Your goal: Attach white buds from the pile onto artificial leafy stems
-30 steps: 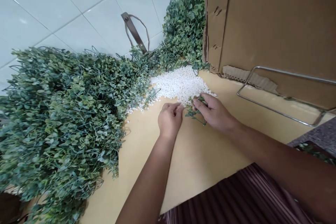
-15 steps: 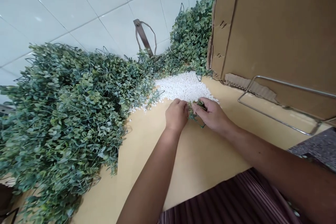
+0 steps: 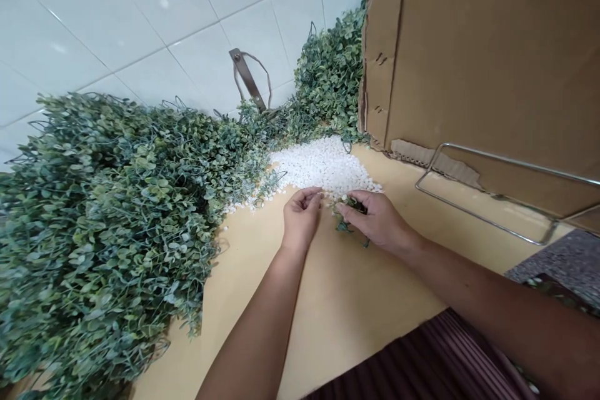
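My right hand (image 3: 377, 219) pinches a small sprig of green artificial leaves (image 3: 344, 223) between thumb and fingers. Part of the sprig is hidden by those fingers, and its thin stems hang toward the table. To its left, my left hand (image 3: 300, 217) is closed with thumb and forefinger together at the near edge of the white bead pile (image 3: 323, 165). Whatever that pinch holds is too small to make out. A narrow gap separates the two hands.
A large heap of artificial greenery (image 3: 126, 219) covers the left of the yellow tabletop (image 3: 253, 287), and more greenery (image 3: 330, 78) lies behind the beads. On the right stand a cardboard box (image 3: 487, 62) and a metal wire frame (image 3: 482, 219). A strap (image 3: 247, 78) leans against the tiled wall (image 3: 154, 6).
My left hand has moved left, away from the sprig, and its pinch is now apart from my right hand. The right hand keeps the sprig. The whole view has shifted slightly.
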`<state>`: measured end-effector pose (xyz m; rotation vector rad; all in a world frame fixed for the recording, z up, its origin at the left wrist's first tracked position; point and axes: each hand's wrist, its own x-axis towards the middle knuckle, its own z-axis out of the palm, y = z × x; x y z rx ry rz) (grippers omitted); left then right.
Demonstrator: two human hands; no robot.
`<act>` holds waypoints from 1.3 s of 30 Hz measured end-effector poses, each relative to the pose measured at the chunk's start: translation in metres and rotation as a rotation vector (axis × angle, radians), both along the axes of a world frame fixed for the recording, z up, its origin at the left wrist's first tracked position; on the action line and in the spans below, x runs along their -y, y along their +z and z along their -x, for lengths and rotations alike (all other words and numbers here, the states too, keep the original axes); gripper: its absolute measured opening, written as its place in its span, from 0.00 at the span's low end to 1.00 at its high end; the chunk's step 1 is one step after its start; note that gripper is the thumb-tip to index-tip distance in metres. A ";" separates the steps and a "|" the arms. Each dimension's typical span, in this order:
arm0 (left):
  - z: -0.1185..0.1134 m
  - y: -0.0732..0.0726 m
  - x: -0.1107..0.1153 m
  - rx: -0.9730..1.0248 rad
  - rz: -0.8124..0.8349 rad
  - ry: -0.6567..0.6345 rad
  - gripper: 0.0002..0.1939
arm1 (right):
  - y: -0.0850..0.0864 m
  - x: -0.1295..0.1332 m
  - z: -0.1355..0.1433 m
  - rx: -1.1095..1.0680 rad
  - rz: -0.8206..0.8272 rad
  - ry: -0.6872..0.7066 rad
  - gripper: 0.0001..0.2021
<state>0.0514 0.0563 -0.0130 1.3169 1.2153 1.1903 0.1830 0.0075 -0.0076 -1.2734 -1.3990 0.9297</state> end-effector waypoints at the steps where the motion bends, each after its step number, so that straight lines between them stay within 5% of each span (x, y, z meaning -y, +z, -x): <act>1: -0.001 0.000 0.001 0.067 0.031 -0.014 0.06 | 0.000 -0.001 0.000 0.001 0.007 0.002 0.11; 8: -0.002 -0.002 0.003 0.379 0.198 -0.105 0.09 | -0.001 -0.004 0.002 0.031 -0.013 -0.018 0.08; 22: -0.002 0.008 0.013 0.465 0.321 -0.218 0.16 | 0.001 -0.004 0.001 0.044 -0.045 -0.059 0.07; 39: 0.001 0.009 0.010 0.470 0.362 -0.192 0.14 | 0.009 -0.005 0.002 0.007 -0.025 0.006 0.07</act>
